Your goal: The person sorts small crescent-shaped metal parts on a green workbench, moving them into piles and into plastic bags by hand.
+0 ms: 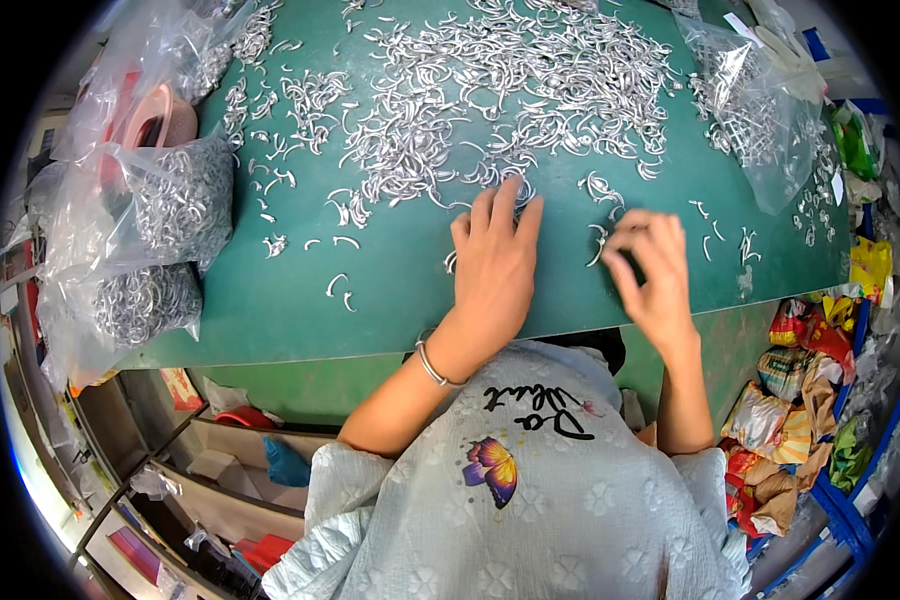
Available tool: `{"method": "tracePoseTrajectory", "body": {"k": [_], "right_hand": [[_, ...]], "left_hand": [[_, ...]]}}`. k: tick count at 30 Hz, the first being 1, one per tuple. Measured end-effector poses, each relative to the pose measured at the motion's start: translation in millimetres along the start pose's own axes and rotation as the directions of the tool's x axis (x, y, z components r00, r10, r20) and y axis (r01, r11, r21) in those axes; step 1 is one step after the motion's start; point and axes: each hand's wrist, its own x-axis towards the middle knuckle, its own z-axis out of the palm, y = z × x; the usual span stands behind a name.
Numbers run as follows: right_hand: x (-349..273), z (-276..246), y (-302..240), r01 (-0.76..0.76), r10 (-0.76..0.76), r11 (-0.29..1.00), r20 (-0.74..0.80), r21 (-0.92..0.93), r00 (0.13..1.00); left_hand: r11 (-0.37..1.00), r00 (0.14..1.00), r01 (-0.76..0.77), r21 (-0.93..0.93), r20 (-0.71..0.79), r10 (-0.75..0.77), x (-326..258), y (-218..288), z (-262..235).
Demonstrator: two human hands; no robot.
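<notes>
Many small curved silver metal pieces (530,60) lie in a wide heap on the green tabletop (410,320). My left hand (495,255) rests palm down at the near edge of the heap, its fingers stretched out and slightly spread over a few pieces. One piece pokes out beside its thumb side. To the right, my right hand (655,265) is slightly blurred, fingers bent and thumb apart from them. A curved silver piece (597,245) lies just left of its fingertips; I see nothing held. A small cluster of pieces (600,187) sits just beyond.
Clear plastic bags full of silver pieces (185,200) stand at the left edge, near a pink plastic container (160,118). Another clear bag (755,120) lies at the far right. Loose pieces (340,290) are scattered left of my hands. Shelves (240,455) stand below left; colourful packages (780,400) lie right.
</notes>
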Motion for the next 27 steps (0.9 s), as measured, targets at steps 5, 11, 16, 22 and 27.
{"method": "tracePoseTrajectory", "body": {"k": [5, 11, 16, 22, 27], "right_hand": [[39, 31, 1, -0.162, 0.113, 0.956, -0.201, -0.247, 0.973], [20, 6, 29, -0.289, 0.293, 0.956, -0.233, 0.05, 0.927], [2, -14, 45, -0.415, 0.362, 0.9, -0.294, -0.138, 0.884], [-20, 0, -6, -0.094, 0.098, 0.994, -0.078, 0.051, 0.992], [-17, 40, -31, 0.072, -0.068, 0.993, -0.043, 0.098, 0.997]], "left_hand": [[0.998, 0.997, 0.018, -0.066, -0.07, -0.023, 3, -3, 4], [0.979, 0.999, 0.018, -0.201, -0.036, -0.026, -6, -14, -3], [0.995, 0.992, 0.04, -0.092, -0.116, -0.051, -3, -3, 0], [0.976, 0.999, 0.006, -0.217, -0.042, -0.015, -14, 18, -6], [0.976, 0.992, 0.079, -0.203, -0.078, -0.096, -27, 9, -21]]}}
